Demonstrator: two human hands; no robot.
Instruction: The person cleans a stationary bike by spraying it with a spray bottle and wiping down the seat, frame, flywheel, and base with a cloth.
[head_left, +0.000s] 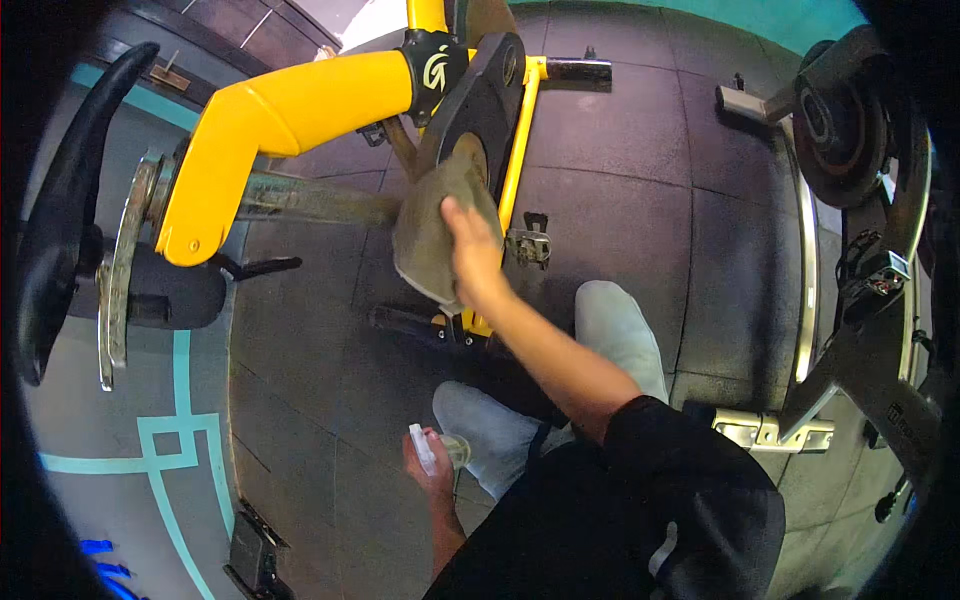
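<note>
A yellow and black stationary exercise bike (330, 101) stands before me. My right hand (478, 251) is on a grey cloth (427, 225), with the thumb side showing and part of the hand blurred. The cloth lies against the bike's black drive cover (480, 97) and hides its lower part. Just right of the cloth is a pedal (531, 244). Lower down, by my left knee, my left hand (431, 461) grips a spray bottle with a white trigger head (422, 448) and a clear body (456, 450).
Black curved handlebars (67, 217) and a chrome post (315, 199) reach across the left. Another exercise bike (847, 315) with a metal foot (772, 431) stands at the right. My bent knees (619, 330) are close to the yellow bike, above dark floor tiles (600, 127).
</note>
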